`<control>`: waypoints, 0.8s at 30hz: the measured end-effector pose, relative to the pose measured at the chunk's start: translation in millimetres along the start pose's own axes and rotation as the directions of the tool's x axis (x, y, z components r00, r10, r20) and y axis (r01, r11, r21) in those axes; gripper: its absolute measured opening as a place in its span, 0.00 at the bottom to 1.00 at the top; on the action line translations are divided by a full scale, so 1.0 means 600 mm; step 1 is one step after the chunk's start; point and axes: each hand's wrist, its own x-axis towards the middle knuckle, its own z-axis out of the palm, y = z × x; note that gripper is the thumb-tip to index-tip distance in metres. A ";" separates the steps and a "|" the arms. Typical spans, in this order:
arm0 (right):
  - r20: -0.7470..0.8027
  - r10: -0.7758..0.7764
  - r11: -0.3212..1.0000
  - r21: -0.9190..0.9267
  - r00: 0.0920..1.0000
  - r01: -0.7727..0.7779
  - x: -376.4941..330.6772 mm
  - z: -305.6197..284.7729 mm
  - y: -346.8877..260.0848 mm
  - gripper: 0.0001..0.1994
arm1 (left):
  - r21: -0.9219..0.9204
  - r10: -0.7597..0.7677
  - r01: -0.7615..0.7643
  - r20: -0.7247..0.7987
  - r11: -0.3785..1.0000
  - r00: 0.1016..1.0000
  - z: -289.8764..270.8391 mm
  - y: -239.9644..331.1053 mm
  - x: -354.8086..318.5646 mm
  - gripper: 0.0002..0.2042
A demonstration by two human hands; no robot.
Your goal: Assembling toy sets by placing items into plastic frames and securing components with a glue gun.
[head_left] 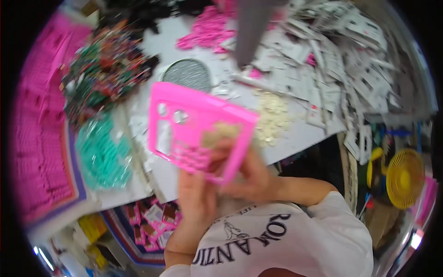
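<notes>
A pink plastic casing [184, 134] with round holes, a rectangular window and a grid of small openings is tilted up in front of me, over the table's near edge. My left hand [196, 194] is closed on its lower edge, with part of the fingers hidden behind it. My right hand [247, 171] grips the right part of the casing, its fingers reaching around the frame and blurred by motion. Through an opening in the casing a pale, blurred patch shows. Behind the casing sits a round grey dish [187, 74] with a glossy surface.
Cream-coloured small parts [272, 117] lie right of the casing. White flat pieces [295, 69] heap at the back right; small pink parts [207, 30] lie at the back. Tangled wires [108, 69], a bag of teal parts [104, 152] and stacked pink casings [46, 120] are left. A yellow fan [405, 178] stands right.
</notes>
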 end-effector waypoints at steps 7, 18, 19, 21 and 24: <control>-0.234 0.215 0.548 -0.775 0.948 -0.316 0.036 -0.243 -0.070 0.23 | 0.315 0.339 -0.297 -0.085 0.901 0.937 -0.102 0.087 0.020 0.28; 0.031 0.071 0.018 -0.999 0.997 0.030 0.138 -0.378 -0.077 0.26 | 0.312 0.211 -0.171 -0.098 0.935 0.973 -0.063 0.059 0.023 0.38; 0.003 0.022 0.079 -0.997 1.000 0.001 0.140 -0.382 -0.090 0.24 | 0.308 0.210 -0.168 -0.108 0.936 0.972 -0.062 0.052 0.029 0.38; -0.050 -0.226 0.061 -0.997 0.973 -0.037 0.137 -0.380 -0.117 0.18 | 0.319 0.215 -0.163 -0.134 0.934 0.967 -0.056 0.040 0.041 0.39; -0.235 -0.493 0.519 -0.852 0.838 0.066 0.133 -0.364 -0.114 0.13 | 0.298 0.204 -0.176 -0.066 0.938 0.977 -0.048 0.037 0.051 0.43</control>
